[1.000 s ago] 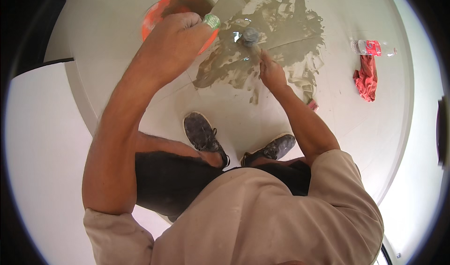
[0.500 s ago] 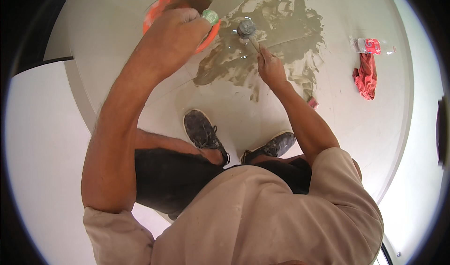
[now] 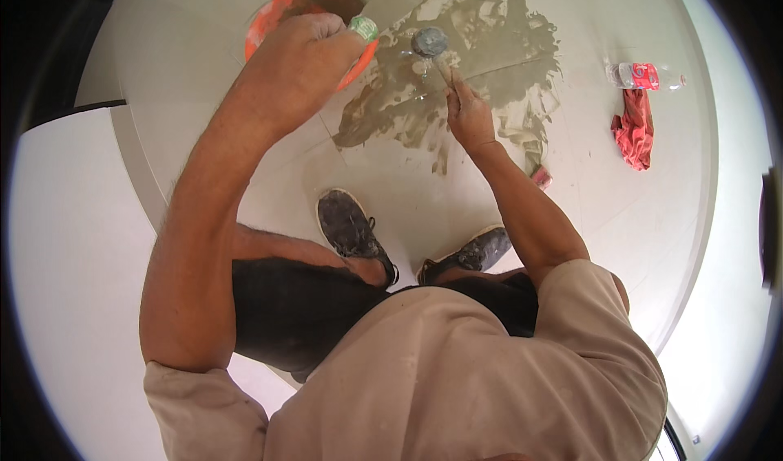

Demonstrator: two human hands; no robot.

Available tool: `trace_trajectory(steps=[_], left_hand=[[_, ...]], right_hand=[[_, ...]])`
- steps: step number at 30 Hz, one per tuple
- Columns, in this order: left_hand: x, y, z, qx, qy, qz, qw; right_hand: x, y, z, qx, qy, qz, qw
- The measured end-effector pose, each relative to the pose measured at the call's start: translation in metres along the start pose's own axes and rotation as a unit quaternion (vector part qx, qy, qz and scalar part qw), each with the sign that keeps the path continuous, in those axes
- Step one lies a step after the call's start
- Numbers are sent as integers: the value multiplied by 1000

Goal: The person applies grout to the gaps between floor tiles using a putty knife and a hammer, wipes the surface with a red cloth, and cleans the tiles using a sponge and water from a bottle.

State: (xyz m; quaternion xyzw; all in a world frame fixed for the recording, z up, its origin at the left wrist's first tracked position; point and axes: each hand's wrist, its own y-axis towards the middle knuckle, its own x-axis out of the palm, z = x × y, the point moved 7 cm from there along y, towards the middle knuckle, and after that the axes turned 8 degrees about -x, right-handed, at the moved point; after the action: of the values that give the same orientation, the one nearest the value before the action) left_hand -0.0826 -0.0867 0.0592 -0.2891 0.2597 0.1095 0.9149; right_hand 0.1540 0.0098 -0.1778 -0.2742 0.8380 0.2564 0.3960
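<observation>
My left hand (image 3: 306, 66) is closed round the green and white handle end of a putty knife (image 3: 391, 3). Its wide flat blade reaches right from the rim of an orange bucket (image 3: 356, 73), which my left hand partly hides. In my right hand (image 3: 470, 121) is the pale handle of a mallet (image 3: 429, 43) with a round grey head. The head is over a wet grey-brown layer of grout or mortar (image 3: 510, 70) smeared across the tiled floor; whether it touches the layer I cannot tell.
A clear bottle with a red label (image 3: 645, 76) lies on the floor at the right, against a crumpled red cloth (image 3: 634, 135). A small pinkish-red piece (image 3: 541, 176) is at the smear's near edge. My dark shoes (image 3: 347, 219) stand just short of it.
The mallet's head has moved slightly away from me, and its round face shows more fully. My left hand and the putty knife keep nearly the same place.
</observation>
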Motion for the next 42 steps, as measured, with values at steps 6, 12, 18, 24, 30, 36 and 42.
trace_trajectory(steps=[6, 12, 18, 24, 30, 36, 42], left_hand=[[5, 1, 1, -8, 10, -15, 1000], [5, 3, -1, -20, 13, -1, 1000], [2, 3, 1, -34, 50, -8, 998], [16, 14, -4, -6, -3, -33, 999], [60, 2, 8, -2, 6, -58, 998], [126, -4, -21, -86, -84, -161, 980], [153, -10, -2, -145, -152, -194, 958]], right_hand=[[0, 0, 9, 36, -18, -35, 999], [-1, 3, 8, 69, -22, -48, 996], [2, -4, 6, 104, -15, -66, 992], [-3, -22, 25, 161, 41, -30, 986], [-37, -91, 108, 363, -36, 177, 914], [-56, -185, 171, 450, -250, 38, 856], [-44, -104, 95, 312, 144, 76, 936]])
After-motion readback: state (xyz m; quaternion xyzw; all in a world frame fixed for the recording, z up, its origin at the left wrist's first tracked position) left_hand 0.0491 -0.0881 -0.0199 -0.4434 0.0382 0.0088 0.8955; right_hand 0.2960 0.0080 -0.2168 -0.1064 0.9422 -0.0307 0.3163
